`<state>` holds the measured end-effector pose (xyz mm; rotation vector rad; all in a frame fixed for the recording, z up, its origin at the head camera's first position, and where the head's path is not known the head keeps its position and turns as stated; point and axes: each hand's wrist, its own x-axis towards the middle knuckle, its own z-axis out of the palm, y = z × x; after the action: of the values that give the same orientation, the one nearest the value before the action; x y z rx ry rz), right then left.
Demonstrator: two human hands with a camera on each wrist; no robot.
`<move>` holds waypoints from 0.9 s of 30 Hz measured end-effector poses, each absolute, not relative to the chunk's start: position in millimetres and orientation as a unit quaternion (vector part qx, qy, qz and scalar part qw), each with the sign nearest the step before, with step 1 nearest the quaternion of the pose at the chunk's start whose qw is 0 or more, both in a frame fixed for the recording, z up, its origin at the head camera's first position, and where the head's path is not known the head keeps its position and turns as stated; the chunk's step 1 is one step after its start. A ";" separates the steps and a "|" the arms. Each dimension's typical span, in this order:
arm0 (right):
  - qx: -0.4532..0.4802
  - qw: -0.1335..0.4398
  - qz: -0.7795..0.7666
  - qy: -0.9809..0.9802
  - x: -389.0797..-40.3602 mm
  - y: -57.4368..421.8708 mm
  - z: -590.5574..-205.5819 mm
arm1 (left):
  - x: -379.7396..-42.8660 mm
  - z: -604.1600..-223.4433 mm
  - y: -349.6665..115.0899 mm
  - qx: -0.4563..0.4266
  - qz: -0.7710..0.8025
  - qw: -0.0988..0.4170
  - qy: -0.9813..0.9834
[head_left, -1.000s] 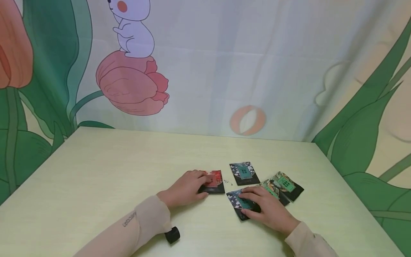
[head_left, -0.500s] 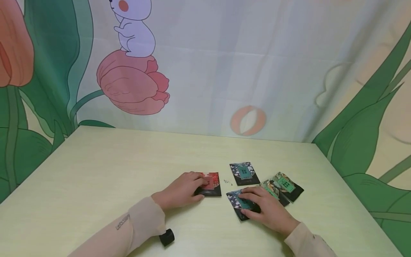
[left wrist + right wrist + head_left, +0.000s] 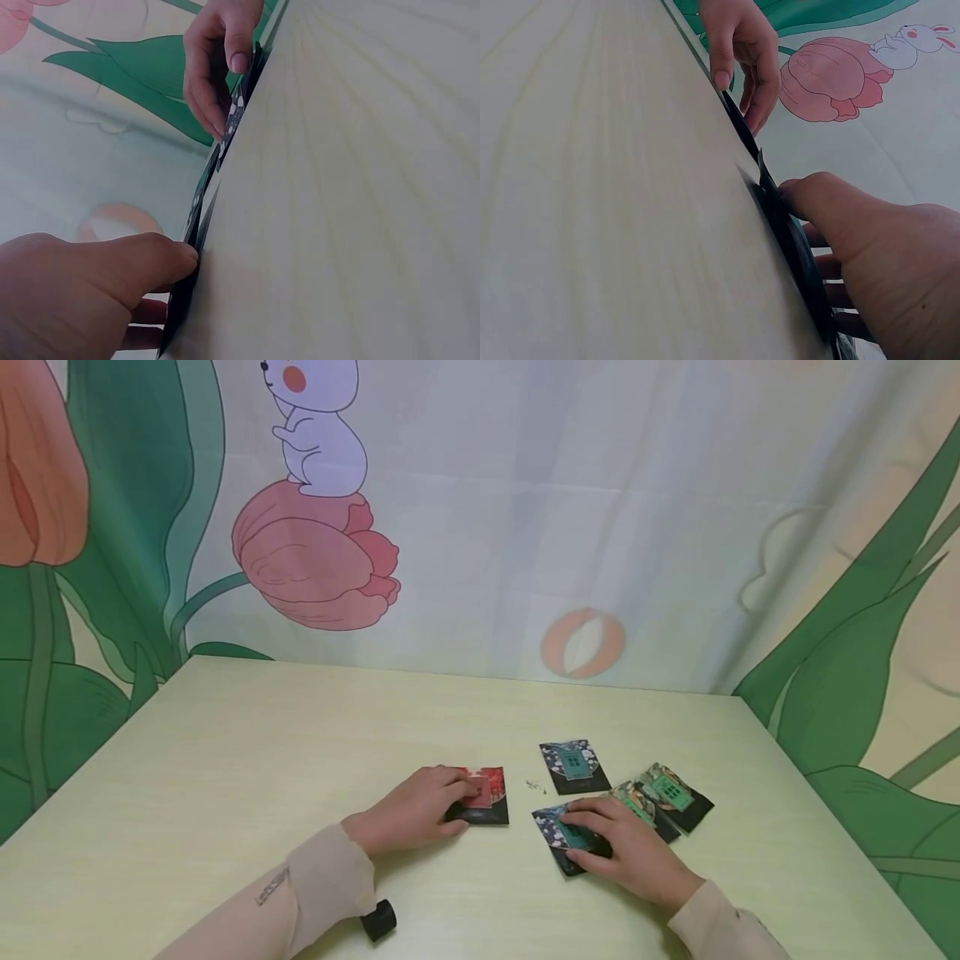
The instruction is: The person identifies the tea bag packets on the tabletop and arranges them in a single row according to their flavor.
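**Both hands flat on packets, neither lifted**

The left hand (image 3: 420, 808) rested on the red packet (image 3: 487, 793), fingers laid across its near-left part, thumb at the lower edge — pressing, not clearly pinching. The right hand (image 3: 622, 847) covered the blue-flowered packet (image 3: 553, 828) with relaxed fingers, its left edge showing beyond the fingertips. Both packets lay flat on the table (image 3: 225, 760). Judged progress: early — the red packet sat apart to the left, while three dark packets remained clustered at right: one with a teal label (image 3: 573, 766) behind, two green ones (image 3: 667, 793) overlapping beside the right hand. A small black cap (image 3: 378, 920) lay near the left sleeve.
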<state>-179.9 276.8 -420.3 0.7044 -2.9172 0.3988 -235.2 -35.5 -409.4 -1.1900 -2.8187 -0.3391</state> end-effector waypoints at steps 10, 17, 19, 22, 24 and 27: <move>0.234 0.059 0.131 -0.961 -180.3 278.0 -421.4 | -228.8 -405.8 -45.4 -0.393 -0.115 0.031 -0.912; 0.238 0.061 0.136 -0.960 -179.8 277.7 -421.1 | -227.7 -409.3 -52.8 -0.397 -0.109 0.039 -0.911; 0.240 0.062 0.136 -0.959 -179.7 277.8 -420.8 | -226.2 -409.0 -54.9 -0.397 -0.105 0.041 -0.911; 0.243 0.063 0.137 -0.958 -179.5 277.8 -420.3 | -223.8 -408.6 -58.5 -0.398 -0.101 0.046 -0.911; 0.244 0.064 0.139 -0.958 -179.2 277.4 -419.9 | -221.7 -408.2 -61.2 -0.398 -0.103 0.050 -0.910; 0.246 0.067 0.136 -0.957 -178.7 277.5 -419.2 | -219.4 -407.7 -64.0 -0.400 -0.106 0.053 -0.909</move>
<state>-178.7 277.5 -419.2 0.7418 -2.8851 0.4111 -219.4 -64.0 -407.7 -1.2161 -2.7616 -0.3222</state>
